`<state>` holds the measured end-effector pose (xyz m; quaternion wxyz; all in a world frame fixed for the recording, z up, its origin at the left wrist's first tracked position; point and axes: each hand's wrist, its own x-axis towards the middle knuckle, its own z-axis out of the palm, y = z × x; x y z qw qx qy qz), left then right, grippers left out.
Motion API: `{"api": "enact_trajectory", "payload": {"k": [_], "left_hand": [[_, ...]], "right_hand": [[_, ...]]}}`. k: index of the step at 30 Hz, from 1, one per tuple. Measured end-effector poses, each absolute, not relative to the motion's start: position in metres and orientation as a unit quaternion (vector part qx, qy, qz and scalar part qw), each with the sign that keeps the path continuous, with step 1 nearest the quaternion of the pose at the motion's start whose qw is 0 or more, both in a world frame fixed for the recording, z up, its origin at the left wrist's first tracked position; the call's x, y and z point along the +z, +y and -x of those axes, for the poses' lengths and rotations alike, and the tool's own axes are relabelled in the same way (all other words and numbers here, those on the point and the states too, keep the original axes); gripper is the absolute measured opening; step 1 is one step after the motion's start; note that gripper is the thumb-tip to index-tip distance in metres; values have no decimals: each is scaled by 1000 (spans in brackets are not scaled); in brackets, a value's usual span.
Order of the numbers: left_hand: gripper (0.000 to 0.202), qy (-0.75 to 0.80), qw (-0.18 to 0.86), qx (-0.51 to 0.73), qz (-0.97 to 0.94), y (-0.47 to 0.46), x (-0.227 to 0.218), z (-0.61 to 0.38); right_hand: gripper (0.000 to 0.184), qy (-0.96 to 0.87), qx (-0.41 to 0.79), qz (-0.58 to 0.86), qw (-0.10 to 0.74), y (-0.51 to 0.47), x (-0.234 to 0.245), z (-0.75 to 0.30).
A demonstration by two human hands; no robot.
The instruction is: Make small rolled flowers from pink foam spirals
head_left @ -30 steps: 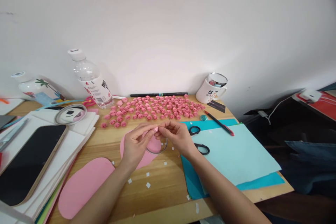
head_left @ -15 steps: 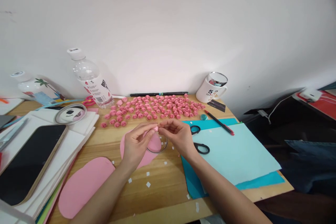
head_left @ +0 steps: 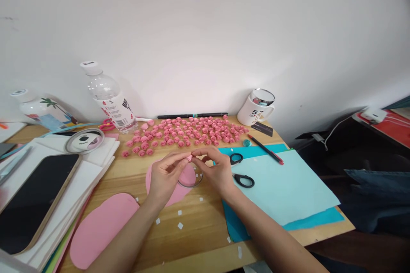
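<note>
My left hand [head_left: 166, 175] pinches a small piece of pink paper [head_left: 189, 158] between thumb and fingers, above the table. From the right, my right hand [head_left: 215, 169] closes its fingertips on the same piece; its rolled shape is mostly covered by the fingers. Under the hands lie a pink paper cutout [head_left: 173, 196] and a clear ring-shaped roll [head_left: 192, 186], perhaps tape. Beyond the hands, many small rolled pink paper roses [head_left: 188, 130] spread over the table. Black-handled scissors [head_left: 244, 180] rest beside my right wrist, their blades partly hidden.
Left are a phone [head_left: 38, 200] on stacked white paper [head_left: 96, 158], a tape roll [head_left: 85, 140], a bottle [head_left: 110, 102] and another pink cutout [head_left: 102, 230]. Right are light blue sheets [head_left: 288, 192], a pen [head_left: 265, 149] and a mug [head_left: 254, 111]. White paper squares [head_left: 180, 225] lie scattered.
The fingers of my right hand have shifted slightly around the pink piece, while my left hand keeps its pinch. The whole view has moved a little.
</note>
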<state>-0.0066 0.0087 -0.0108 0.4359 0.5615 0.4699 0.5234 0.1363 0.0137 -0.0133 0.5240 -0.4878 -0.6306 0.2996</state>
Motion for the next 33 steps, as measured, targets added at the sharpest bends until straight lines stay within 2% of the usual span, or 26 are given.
{"api": "enact_trajectory", "payload": {"k": [7,16,20,24,28,33], "left_hand": [[16,469,444,534,-546,8,-10,8],[14,462,413,537,-573,7,-8,7],[14,465,404,533,-580,6,-7,7],[15,469,409,538,-568,6,-8,6],[14,476,419,539,-555,7,-10,5],[14,480,471,543,-503,8,-13,5]], "right_hand": [[9,-609,376,450,534,13,-14,-136],[4,-625,350,441,540,13,-11,-135],[5,-668,277,431,539,13,-11,-134],[7,-718,143,420,537,13,-16,-134],[6,-742,36,443,502,13,-22,-134],[5,-761,-41,457,458,11,-20,-134]]}}
